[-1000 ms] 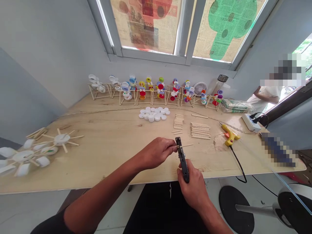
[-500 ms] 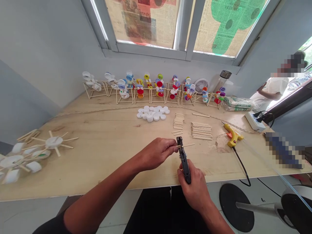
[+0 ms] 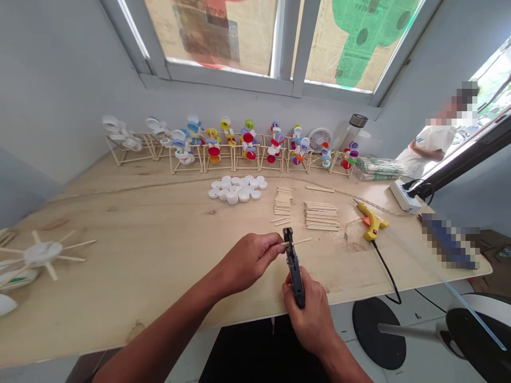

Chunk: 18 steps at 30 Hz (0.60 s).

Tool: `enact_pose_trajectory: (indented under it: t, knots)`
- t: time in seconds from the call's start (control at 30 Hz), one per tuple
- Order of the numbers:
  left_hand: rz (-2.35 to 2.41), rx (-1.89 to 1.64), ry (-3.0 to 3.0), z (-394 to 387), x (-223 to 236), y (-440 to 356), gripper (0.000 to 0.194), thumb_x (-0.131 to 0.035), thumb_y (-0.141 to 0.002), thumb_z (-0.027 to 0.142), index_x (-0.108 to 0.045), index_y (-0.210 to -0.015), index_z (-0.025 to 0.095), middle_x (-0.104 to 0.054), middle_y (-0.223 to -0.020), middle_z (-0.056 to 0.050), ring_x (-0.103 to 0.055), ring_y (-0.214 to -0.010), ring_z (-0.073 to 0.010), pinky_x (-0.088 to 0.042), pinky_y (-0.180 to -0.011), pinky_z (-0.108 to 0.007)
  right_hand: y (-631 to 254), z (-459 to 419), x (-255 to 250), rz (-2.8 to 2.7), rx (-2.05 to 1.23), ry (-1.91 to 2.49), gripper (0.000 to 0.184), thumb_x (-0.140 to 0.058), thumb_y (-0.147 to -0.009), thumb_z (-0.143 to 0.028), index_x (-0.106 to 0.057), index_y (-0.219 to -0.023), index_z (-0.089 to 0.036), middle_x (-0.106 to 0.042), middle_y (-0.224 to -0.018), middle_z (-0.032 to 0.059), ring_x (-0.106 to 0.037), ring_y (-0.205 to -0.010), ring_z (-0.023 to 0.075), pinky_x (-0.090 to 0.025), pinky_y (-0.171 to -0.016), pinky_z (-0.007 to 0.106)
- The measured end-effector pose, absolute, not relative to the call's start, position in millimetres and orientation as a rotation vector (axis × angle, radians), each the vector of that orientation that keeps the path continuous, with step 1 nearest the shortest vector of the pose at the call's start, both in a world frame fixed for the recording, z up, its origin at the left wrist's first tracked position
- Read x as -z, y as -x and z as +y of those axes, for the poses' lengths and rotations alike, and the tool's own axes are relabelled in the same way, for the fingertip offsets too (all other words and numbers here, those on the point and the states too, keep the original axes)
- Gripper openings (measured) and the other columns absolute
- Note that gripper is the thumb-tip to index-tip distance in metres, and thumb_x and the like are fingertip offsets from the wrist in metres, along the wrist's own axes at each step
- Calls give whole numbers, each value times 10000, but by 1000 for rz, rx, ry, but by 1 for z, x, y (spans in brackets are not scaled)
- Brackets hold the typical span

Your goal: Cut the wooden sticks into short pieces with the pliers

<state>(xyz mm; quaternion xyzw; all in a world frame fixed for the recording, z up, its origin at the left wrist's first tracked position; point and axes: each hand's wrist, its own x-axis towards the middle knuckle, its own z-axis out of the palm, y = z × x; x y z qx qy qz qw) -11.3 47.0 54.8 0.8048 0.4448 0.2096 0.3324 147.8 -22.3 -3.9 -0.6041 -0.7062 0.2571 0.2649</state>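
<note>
My left hand (image 3: 250, 261) pinches one end of a thin wooden stick (image 3: 302, 241), its fingers close to the tool's head. A pair of black cutting pliers (image 3: 294, 274) is gripped by its handles in my right hand (image 3: 309, 311). The stick passes across the jaws and its free end points right; whether the jaws are closed on it I cannot tell. Just beyond lie a few short cut sticks (image 3: 280, 221), a bundle of short sticks (image 3: 283, 202) and a pile of longer sticks (image 3: 321, 216).
White bottle caps (image 3: 235, 190) sit mid-table. A yellow glue gun (image 3: 373, 223) lies right, its cord over the edge. Small cap-and-stick wheels on frames (image 3: 247, 151) line the wall. A spoked wheel (image 3: 43, 254) is at left; a power strip (image 3: 404, 197) and a person (image 3: 427, 146) are at right.
My view has turned, so the table's contents shift left in the picture. Both hands keep their hold on the stick and the pliers, with little movement between them.
</note>
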Motion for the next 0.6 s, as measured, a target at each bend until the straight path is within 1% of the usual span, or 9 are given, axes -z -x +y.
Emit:
enact_pose_trajectory:
  t: [0.13, 0.23, 0.3, 0.5, 0.6]
  knots:
    - [1294, -602, -2228, 35, -50, 8, 291, -328, -891, 315, -532, -736, 178, -565, -640, 0, -505, -567, -116, -348, -533, -204, -148, -25, 3, -1907, -658, 1637, 89, -431, -801, -260, -492, -785, -197, -586, -591, -14, -558, -523, 155, -342, -528, 240]
    - [1378, -736, -2334, 24, -42, 7, 275, -323, -895, 296, -547, -789, 178, -612, -722, -21, -543, -612, -123, -370, -546, -208, -148, -28, 2, -1916, -641, 1630, 75, -439, -792, -252, -494, -793, -201, -595, -606, -14, -578, -557, 162, -347, -543, 240]
    - [1411, -830, -2417, 19, -36, 6, 276, -317, -900, 280, -556, -818, 169, -619, -738, -33, -554, -633, -126, -387, -568, -215, -148, -29, 2, -1920, -642, 1626, 68, -445, -788, -248, -494, -798, -202, -603, -618, -12, -588, -580, 167, -352, -553, 240]
    - [1430, -1041, -2675, 17, -23, 6, 209, -371, -892, 227, -558, -844, 148, -584, -668, -24, -511, -587, -117, -369, -564, -231, -150, -31, 4, -1934, -657, 1608, 60, -441, -790, -239, -485, -803, -199, -607, -654, 1, -601, -646, 181, -365, -583, 247]
    - [1400, -1119, -2775, 20, -19, 6, 159, -409, -877, 198, -556, -855, 142, -540, -613, -7, -478, -553, -114, -339, -539, -237, -150, -30, 4, -1938, -665, 1595, 62, -437, -795, -240, -482, -801, -198, -589, -627, -8, -581, -589, 167, -364, -571, 246]
